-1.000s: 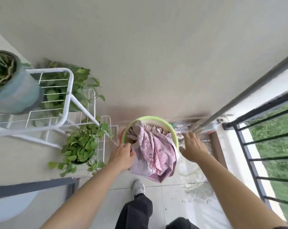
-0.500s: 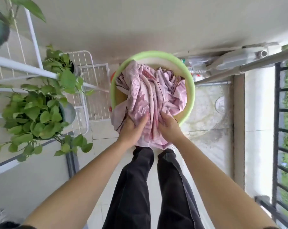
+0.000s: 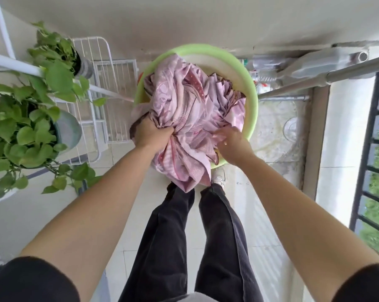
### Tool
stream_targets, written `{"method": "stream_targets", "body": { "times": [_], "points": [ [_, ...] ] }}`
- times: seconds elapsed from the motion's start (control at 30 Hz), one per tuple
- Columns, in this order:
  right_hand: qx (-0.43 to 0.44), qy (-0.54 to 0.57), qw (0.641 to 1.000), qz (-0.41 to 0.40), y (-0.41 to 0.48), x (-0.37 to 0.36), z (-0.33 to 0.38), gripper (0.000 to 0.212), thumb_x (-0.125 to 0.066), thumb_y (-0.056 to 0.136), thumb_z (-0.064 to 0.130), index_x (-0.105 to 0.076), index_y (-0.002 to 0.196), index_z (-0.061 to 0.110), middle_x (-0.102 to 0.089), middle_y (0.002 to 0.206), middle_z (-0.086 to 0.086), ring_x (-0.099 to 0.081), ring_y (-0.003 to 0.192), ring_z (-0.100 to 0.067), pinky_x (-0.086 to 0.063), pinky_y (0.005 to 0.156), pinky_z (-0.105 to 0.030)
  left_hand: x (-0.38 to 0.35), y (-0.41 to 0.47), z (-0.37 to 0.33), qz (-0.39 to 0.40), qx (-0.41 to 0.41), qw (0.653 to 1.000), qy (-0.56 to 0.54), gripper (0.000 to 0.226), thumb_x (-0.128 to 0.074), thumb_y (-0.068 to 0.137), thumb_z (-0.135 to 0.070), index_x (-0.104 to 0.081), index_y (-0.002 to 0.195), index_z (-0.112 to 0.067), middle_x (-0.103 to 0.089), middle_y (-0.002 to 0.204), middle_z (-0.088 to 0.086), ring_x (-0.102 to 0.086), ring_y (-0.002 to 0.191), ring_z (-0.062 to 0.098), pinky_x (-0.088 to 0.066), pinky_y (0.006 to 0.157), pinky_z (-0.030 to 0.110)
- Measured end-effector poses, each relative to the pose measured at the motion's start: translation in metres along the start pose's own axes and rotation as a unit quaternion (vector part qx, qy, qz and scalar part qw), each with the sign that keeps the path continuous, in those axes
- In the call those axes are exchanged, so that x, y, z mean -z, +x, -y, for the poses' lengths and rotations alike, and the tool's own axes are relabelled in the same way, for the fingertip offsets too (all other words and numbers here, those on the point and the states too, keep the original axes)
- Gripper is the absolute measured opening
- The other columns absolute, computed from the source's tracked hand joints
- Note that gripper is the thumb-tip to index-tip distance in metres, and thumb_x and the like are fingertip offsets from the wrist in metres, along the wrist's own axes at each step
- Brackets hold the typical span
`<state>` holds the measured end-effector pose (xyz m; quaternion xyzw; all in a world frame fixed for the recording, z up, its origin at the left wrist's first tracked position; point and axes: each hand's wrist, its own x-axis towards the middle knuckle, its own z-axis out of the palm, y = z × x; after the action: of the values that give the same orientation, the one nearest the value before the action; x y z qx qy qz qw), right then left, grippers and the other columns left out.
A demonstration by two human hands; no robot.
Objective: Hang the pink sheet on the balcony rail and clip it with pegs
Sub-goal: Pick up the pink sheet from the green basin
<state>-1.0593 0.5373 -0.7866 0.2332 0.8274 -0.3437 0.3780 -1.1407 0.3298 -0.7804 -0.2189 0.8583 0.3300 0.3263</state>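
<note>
A crumpled pink patterned sheet (image 3: 190, 105) fills a light green basin (image 3: 252, 99) on the balcony floor, with one fold spilling over the near rim. My left hand (image 3: 151, 134) is closed around a bunch of the sheet at the basin's left side. Blurred with motion, my right hand (image 3: 232, 142) presses into the sheet at the near right rim, and its grip cannot be made out. A metal rail (image 3: 336, 74) runs across the upper right. No pegs are visible.
A white wire rack (image 3: 101, 88) with leafy potted plants (image 3: 25, 127) stands to the left. The black balcony railing (image 3: 371, 149) runs along the right, above grass. My legs in dark trousers (image 3: 184, 236) stand below the basin. Bottles (image 3: 262, 70) sit behind it.
My left hand has shifted left and bunched up the sheet. My right hand has moved right toward the near rim. The view has come closer to the basin.
</note>
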Motion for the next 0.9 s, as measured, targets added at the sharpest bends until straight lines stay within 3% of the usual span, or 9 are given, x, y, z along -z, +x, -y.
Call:
{"method": "stream_targets", "body": {
  "times": [0.1, 0.17, 0.33, 0.5, 0.63, 0.7, 0.8, 0.83, 0.9],
  "points": [
    [-0.011, -0.01, 0.994, -0.107, 0.008, 0.009, -0.019, 0.049, -0.057, 0.091, 0.019, -0.046, 0.139, 0.017, -0.05, 0.131, -0.013, -0.061, 0.107, -0.035, -0.053, 0.088, -0.044, 0.011, 0.004, 0.002, -0.081, -0.016, 0.996, 0.043, 0.036, -0.073, 0.075, -0.031, -0.067, 0.106, -0.016, -0.071, 0.102, 0.004, -0.067, 0.093, 0.026, -0.053, 0.08, 0.032],
    [-0.045, -0.034, 0.988, -0.144, 0.013, 0.012, -0.023, 0.067, -0.063, 0.089, 0.03, -0.034, 0.148, 0.019, -0.039, 0.143, -0.016, -0.05, 0.122, -0.038, -0.048, 0.094, -0.046, 0.022, 0.002, 0.002, -0.102, -0.031, 0.993, 0.057, 0.035, -0.071, 0.076, -0.028, -0.064, 0.108, -0.014, -0.071, 0.103, 0.005, -0.066, 0.093, 0.026, -0.053, 0.081, 0.034],
    [-0.144, 0.121, 0.979, -0.083, 0.025, 0.004, -0.008, 0.102, -0.072, 0.084, 0.033, -0.003, 0.158, 0.019, -0.029, 0.15, -0.019, -0.042, 0.132, -0.037, -0.044, 0.096, -0.04, 0.064, 0.0, -0.008, -0.16, -0.096, 0.982, 0.043, 0.042, -0.067, 0.074, -0.025, -0.063, 0.114, -0.013, -0.071, 0.105, 0.004, -0.066, 0.095, 0.024, -0.054, 0.085, 0.034],
    [-0.017, 0.102, 0.99, -0.091, 0.016, 0.005, 0.017, 0.124, -0.081, 0.077, 0.038, 0.011, 0.158, 0.021, -0.02, 0.157, -0.017, -0.034, 0.141, -0.036, -0.037, 0.11, -0.046, 0.088, -0.012, -0.038, -0.168, -0.166, 0.971, 0.032, 0.022, -0.073, 0.078, -0.016, -0.067, 0.098, -0.01, -0.066, 0.09, -0.002, -0.06, 0.083, 0.015, -0.046, 0.075, 0.024],
    [0.125, -0.005, 0.961, -0.246, 0.014, 0.025, 0.055, 0.137, -0.082, 0.063, 0.055, 0.01, 0.157, 0.015, 0.008, 0.162, -0.023, -0.002, 0.151, -0.04, -0.018, 0.12, -0.057, 0.09, -0.031, -0.054, -0.121, -0.225, 0.966, 0.03, 0.03, -0.074, 0.074, -0.015, -0.067, 0.103, -0.015, -0.069, 0.095, -0.005, -0.065, 0.088, 0.016, -0.051, 0.08, 0.027],
    [0.206, -0.058, 0.922, -0.323, 0.013, 0.035, 0.07, 0.114, -0.066, 0.076, 0.051, -0.002, 0.157, 0.003, 0.002, 0.162, -0.028, -0.002, 0.151, -0.042, -0.01, 0.12, -0.06, 0.089, -0.042, -0.055, -0.08, -0.256, 0.963, 0.039, 0.034, -0.075, 0.072, -0.015, -0.067, 0.106, -0.015, -0.072, 0.1, 0.0, -0.067, 0.093, 0.021, -0.055, 0.085, 0.035],
    [0.259, -0.118, 0.922, -0.262, 0.011, 0.048, 0.078, 0.11, -0.062, 0.074, 0.044, -0.005, 0.156, -0.002, -0.026, 0.16, -0.02, -0.023, 0.149, -0.034, -0.008, 0.121, -0.055, 0.089, -0.055, -0.054, -0.057, -0.307, 0.947, 0.07, 0.029, -0.073, 0.073, -0.008, -0.066, 0.102, -0.009, -0.068, 0.093, 0.004, -0.065, 0.089, 0.026, -0.052, 0.079, 0.034],
    [0.249, -0.107, 0.936, -0.226, 0.008, 0.053, 0.078, 0.106, -0.062, 0.073, 0.039, -0.008, 0.157, 0.004, -0.045, 0.149, -0.014, -0.041, 0.14, -0.031, -0.018, 0.119, -0.05, 0.091, -0.058, -0.053, -0.058, -0.306, 0.947, 0.075, 0.029, -0.072, 0.073, -0.006, -0.065, 0.101, -0.008, -0.067, 0.092, 0.005, -0.063, 0.089, 0.026, -0.049, 0.078, 0.032],
    [0.23, -0.104, 0.946, -0.202, -0.004, 0.067, 0.082, 0.071, -0.058, 0.072, 0.028, -0.045, 0.141, 0.013, -0.068, 0.11, -0.01, -0.065, 0.103, -0.033, -0.048, 0.093, -0.038, 0.097, -0.063, -0.05, -0.057, -0.283, 0.955, 0.067, 0.034, -0.072, 0.074, -0.009, -0.064, 0.107, -0.008, -0.07, 0.101, 0.006, -0.064, 0.094, 0.025, -0.05, 0.084, 0.032]
  ]
}}
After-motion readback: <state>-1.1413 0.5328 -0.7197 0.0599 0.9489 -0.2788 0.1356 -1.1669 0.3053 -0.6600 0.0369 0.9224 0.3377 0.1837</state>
